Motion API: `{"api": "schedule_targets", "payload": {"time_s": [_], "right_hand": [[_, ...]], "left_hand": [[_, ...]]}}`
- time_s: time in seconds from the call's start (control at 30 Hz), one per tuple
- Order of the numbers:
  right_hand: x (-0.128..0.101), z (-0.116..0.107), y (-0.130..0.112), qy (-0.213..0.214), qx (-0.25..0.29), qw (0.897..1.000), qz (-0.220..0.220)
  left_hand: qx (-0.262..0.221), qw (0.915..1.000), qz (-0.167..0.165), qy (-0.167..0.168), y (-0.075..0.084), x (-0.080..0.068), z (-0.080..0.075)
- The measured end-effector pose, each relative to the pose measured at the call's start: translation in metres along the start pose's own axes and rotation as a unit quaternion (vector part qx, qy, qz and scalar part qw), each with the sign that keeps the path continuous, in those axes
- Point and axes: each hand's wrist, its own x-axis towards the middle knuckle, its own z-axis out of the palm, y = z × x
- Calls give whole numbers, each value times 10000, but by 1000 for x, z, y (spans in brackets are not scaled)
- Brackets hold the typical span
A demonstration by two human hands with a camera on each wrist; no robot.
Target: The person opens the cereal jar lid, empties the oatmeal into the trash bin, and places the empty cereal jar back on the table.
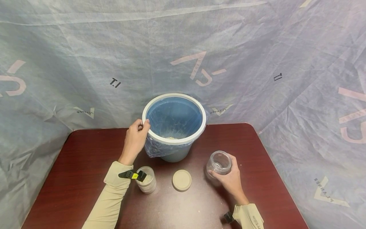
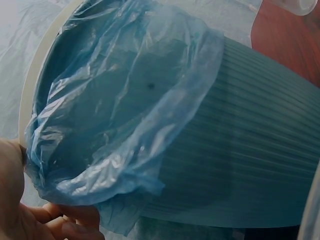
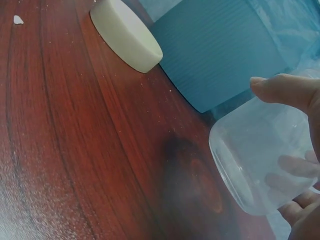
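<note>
On the dark red tabletop (image 1: 85, 152), the left hand (image 1: 135, 140) curls its fingers (image 1: 142, 124) over the white rim of the blue bin (image 1: 174, 127), likely to keep it from sliding. The right hand (image 1: 230, 178) wraps its fingers (image 3: 282, 90) around an empty clear jar (image 1: 218, 163), lifted and tipped a little toward the bin. A blue plastic bag (image 2: 120, 100) lines the bin, with crumbs at its bottom. Between the arms lie a round cream lid (image 1: 181, 180) and a second jar (image 1: 147, 181) holding pale grains.
</note>
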Motion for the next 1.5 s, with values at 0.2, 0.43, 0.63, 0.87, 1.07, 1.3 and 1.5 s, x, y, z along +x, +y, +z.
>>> {"api": "schedule_targets", "payload": {"time_s": [0.2, 0.43, 0.63, 0.87, 1.07, 1.3, 1.5], "right_hand": [[2, 1, 4, 2, -17, 10000, -21], [1, 2, 5, -61, -49, 9999, 141], [1, 4, 6, -53, -143, 9998, 147], [2, 5, 8, 11, -117, 9999, 89], [0, 6, 12, -1, -194, 9998, 97], [-1, 6, 15, -56, -32, 9999, 160], [0, 5, 16, -84, 17, 9999, 114]], "left_hand": [[-4, 10000, -18, 17, 0, 0, 0], [-33, 10000, -42, 17, -2, 0, 1], [-16, 10000, -32, -9, -2, 0, 1], [-22, 10000, -55, -1, -1, 1, 1], [-31, 9999, -52, 95, -2, 1, 3], [-58, 9999, -16, 92, -2, 1, 3], [-76, 9999, 60, 84, -2, 1, 2]]}}
